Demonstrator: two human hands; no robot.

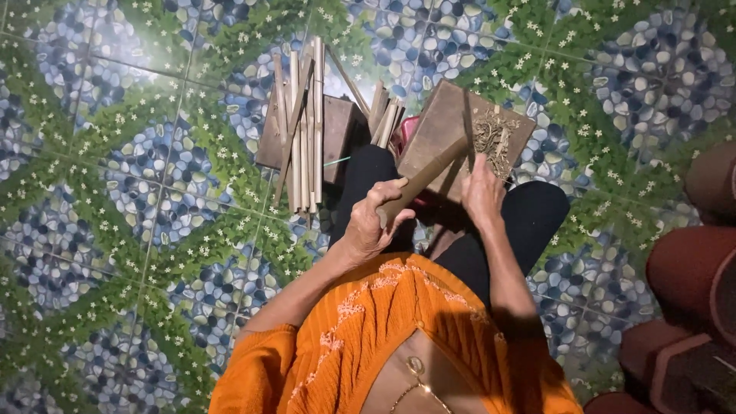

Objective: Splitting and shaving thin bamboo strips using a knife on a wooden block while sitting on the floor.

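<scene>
Left hand (368,226) is clamped round a brown stick (423,180), slanting over the wooden board (445,123) on the lap; right hand (481,192) presses the board's near edge; bamboo strips (303,126) lie on the floor.

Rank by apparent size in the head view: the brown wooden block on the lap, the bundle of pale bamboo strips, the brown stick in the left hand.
1. Pale bamboo strip bundle
2. Brown wooden block, roughly comparable; it sits nearer the camera, so unsure
3. Brown stick held by left hand
</scene>
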